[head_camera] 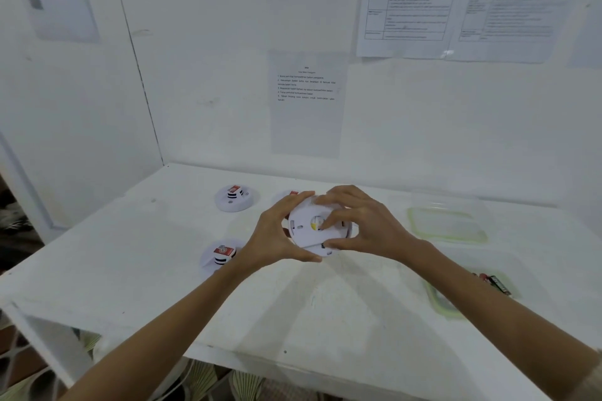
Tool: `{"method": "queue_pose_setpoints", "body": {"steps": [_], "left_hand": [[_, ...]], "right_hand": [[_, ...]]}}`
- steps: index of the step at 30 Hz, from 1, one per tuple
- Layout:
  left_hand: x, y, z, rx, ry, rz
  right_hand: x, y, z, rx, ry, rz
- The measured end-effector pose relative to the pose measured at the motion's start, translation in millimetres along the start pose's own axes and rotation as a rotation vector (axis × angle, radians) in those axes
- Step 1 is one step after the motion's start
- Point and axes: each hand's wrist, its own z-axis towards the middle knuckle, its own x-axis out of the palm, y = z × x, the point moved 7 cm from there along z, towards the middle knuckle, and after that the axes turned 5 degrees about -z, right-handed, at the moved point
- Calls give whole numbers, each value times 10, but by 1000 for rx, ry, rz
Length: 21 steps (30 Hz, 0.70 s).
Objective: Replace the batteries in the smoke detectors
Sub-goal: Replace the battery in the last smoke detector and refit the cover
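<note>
I hold a round white smoke detector (306,231) above the middle of the white table (293,309), its back plate facing me. My left hand (280,231) grips its left rim with curled fingers and thumb. My right hand (355,221) grips the right rim, one finger pressing near a small yellow spot on the plate. Two more detectors lie face up on the table, one at the back left (236,198) and one at the front left (221,255), each with a red-and-white label. A fourth detector (290,195) peeks out behind my left hand.
A clear plastic container (448,225) with a greenish rim sits at the right. Nearer me, a second container (439,301) holds batteries (496,283), partly hidden by my right forearm. Printed sheets hang on the wall behind. A partition wall closes the left side.
</note>
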Motion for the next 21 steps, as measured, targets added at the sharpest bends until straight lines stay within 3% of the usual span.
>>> {"method": "queue_pose_setpoints", "body": {"steps": [21], "left_hand": [[-70, 11, 1, -35, -33, 13]], "right_hand": [[51, -71, 49, 40, 58, 118]]}}
